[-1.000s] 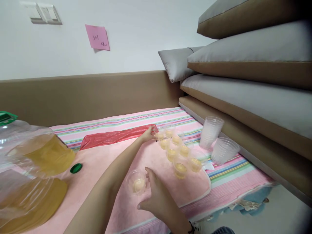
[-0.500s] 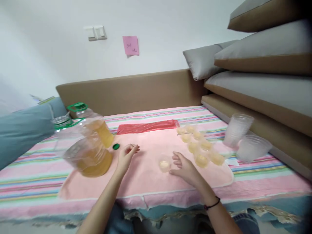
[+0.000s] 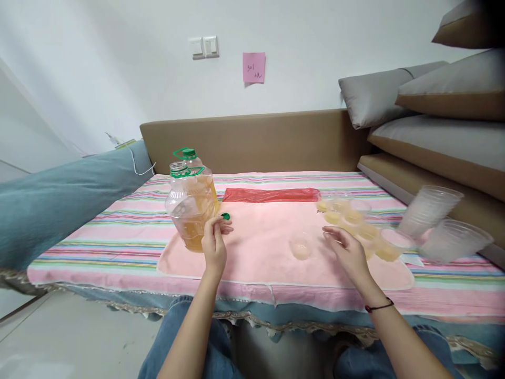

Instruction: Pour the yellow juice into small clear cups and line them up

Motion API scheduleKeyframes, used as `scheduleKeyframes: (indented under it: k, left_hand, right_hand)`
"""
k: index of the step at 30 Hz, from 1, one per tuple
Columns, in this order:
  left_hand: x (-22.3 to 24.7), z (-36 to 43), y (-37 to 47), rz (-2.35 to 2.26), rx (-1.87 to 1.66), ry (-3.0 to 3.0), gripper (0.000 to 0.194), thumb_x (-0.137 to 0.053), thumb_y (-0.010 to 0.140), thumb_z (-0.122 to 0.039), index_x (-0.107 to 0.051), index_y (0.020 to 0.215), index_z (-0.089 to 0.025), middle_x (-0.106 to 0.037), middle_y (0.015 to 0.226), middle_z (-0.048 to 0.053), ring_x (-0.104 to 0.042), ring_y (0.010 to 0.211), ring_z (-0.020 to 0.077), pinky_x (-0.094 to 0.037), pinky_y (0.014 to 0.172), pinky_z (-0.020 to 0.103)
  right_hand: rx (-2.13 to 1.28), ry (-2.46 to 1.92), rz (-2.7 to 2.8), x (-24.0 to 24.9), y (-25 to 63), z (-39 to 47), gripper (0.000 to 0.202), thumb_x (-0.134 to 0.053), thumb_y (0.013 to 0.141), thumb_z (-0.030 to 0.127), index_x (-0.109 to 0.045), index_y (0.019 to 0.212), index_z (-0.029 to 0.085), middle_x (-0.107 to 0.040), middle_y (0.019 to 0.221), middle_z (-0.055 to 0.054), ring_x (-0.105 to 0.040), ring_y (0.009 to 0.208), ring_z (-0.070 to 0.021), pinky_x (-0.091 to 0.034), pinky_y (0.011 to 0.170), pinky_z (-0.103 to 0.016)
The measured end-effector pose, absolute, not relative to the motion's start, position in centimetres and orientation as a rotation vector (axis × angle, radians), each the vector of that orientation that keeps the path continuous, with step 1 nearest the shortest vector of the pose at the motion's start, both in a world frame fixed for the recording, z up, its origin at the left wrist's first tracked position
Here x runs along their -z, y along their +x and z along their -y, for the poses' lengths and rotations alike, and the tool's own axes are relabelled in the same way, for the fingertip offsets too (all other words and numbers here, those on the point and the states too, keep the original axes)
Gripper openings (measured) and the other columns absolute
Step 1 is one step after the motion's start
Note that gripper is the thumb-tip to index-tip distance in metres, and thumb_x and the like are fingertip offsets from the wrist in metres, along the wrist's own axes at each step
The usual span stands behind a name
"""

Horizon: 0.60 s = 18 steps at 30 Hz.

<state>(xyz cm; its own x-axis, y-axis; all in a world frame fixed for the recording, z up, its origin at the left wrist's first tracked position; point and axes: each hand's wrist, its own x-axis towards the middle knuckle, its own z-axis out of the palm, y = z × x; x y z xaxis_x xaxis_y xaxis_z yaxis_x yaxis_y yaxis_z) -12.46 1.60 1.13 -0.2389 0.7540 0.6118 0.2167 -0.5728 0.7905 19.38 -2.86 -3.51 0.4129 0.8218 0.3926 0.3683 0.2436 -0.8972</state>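
My left hand is raised just in front of a large clear jug of yellow oil-like liquid, overlapping its right side. Its fingers are loosely bent and apart, holding nothing; whether they touch the jug I cannot tell. That jug has a green handle ring and an uncapped mouth. A green cap lies just beyond my left fingers. My right hand is open and empty, to the right of a small clear plastic cup standing alone on the pink cloth. Whether the cup holds liquid is unclear.
A second jug with a green cap stands behind the first. Several cups of yellow liquid are grouped at right, beside two stacks of clear cups. A red plastic bag lies at the back. Cushions are piled at right.
The view has turned left, so things appear shifted right. My left hand has moved left to the open jug. My right hand has drawn a little away from the lone cup.
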Motion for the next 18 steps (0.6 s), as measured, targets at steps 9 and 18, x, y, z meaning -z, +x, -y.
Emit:
scheduleKeyframes:
  k: [9,18]
  left_hand:
    - [-1.0,0.9,-19.1,-1.283,-2.118,1.637,0.02,-0.042,0.091,-0.025,-0.057,0.103,-0.02,-0.061,0.106,0.007,-0.06,0.098,0.017,-0.052,0.073,0.028]
    - [-0.4,-0.4,-24.3,-1.671,-1.982,1.191,0.024,-0.051,0.084,-0.03,-0.059,0.104,-0.021,-0.062,0.113,0.007,-0.058,0.104,0.0194,-0.045,0.091,0.036]
  right_hand:
    - [0.04,-1.08,1.348,0.8,13.4,5.0,0.014,-0.06,0.083,0.023,-0.066,0.071,0.024,-0.067,0.079,-0.005,-0.062,0.088,-0.0242,-0.045,0.091,-0.047]
    - [-0.396,-0.965,1.62,1.2,-0.4,-0.9,0.03,-0.059,0.085,0.025,-0.058,0.115,0.025,-0.064,0.116,-0.01,-0.058,0.112,-0.0254,-0.043,0.099,-0.049]
